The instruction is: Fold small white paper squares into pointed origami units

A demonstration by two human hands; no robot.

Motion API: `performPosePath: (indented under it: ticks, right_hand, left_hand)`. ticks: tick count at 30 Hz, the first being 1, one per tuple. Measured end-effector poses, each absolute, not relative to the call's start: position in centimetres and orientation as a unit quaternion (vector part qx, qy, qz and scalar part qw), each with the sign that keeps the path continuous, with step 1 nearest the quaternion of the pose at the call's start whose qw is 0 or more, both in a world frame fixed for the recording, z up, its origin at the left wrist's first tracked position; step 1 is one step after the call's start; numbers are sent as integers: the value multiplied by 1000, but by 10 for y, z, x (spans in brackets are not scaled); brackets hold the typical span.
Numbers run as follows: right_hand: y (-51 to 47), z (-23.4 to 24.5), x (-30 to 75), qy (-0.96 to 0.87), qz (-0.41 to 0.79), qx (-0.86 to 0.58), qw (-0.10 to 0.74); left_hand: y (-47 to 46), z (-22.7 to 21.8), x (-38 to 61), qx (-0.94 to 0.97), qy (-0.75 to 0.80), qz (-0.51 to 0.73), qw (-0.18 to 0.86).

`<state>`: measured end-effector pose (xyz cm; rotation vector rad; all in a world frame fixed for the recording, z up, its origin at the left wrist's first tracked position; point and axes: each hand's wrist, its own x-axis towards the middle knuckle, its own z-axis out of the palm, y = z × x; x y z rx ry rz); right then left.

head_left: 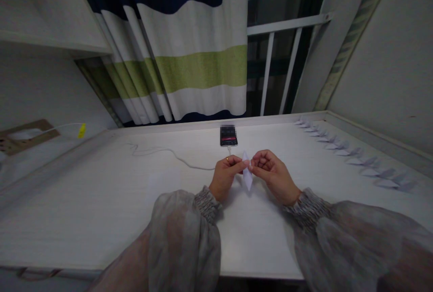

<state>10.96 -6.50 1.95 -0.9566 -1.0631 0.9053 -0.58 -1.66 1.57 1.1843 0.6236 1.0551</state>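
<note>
A small piece of folded white paper [248,178], pointed at both ends, is held upright above the desk between my two hands. My left hand [226,175], with a ring on one finger, pinches its left side between thumb and fingers. From the other side my right hand [274,175] has thumb and index finger closed at the paper's right edge, its other fingers curled. The fingertips hide the middle of the paper. Along the right side of the desk stands a row of several folded white paper figures [355,161].
A phone [228,136] lies behind my hands, plugged into a white cable [182,161] that trails left over the white desk [101,211]. A striped curtain [203,66] and a white window railing [287,26] stand beyond. A power socket board [43,132] is at the left wall.
</note>
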Motion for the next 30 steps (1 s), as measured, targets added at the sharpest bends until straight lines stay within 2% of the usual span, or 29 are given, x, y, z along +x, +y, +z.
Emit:
performPosePath:
  ticks: [9,16,23,30]
  right_hand:
    - [-64,19,112,-480,411,-449,631]
    - [-66,23,116,-488,387,-466,628]
    - [-63,17,118,-441,383,-473,659]
    - [-61,19,119,-449,370,-502,640]
  left_hand:
    - [-17,15,-7,558,266,433,656]
    - [-19,12,-6,577,266,400,661]
    - [-22,13,-5,604,246,382,654]
    - [-22,15,-5,604,237,338,682]
